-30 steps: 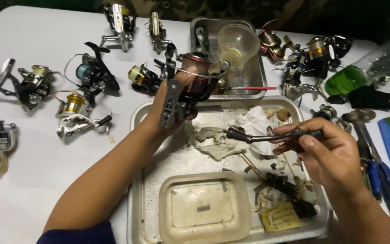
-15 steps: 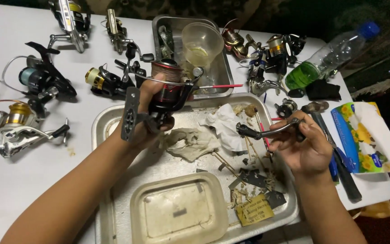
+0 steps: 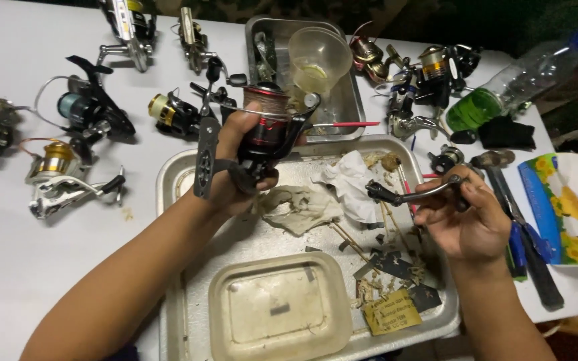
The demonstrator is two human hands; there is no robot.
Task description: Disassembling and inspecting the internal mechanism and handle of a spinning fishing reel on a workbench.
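Observation:
My left hand (image 3: 239, 167) grips a black and red spinning reel (image 3: 265, 130) and holds it up over the far left part of a metal tray (image 3: 168, 180). My right hand (image 3: 466, 220) holds a dark reel handle (image 3: 413, 194) by its knob end, with the arm pointing left toward the reel. The handle and the reel are apart. Dirty white rags (image 3: 329, 190) lie in the tray between the two hands.
A shallow plastic dish (image 3: 279, 314) and small loose parts (image 3: 389, 267) sit in the tray's near half. Several other reels (image 3: 88, 113) lie on the white table at left and back. A smaller tray with a clear cup (image 3: 317, 60), a green bottle (image 3: 503, 90), pliers (image 3: 523, 227) and a tissue pack (image 3: 566, 207) are at right.
The view has shifted, so everything sits a little differently in frame. My left hand still holds the reel; my right hand has turned the handle slightly and kept it near the tray's right side.

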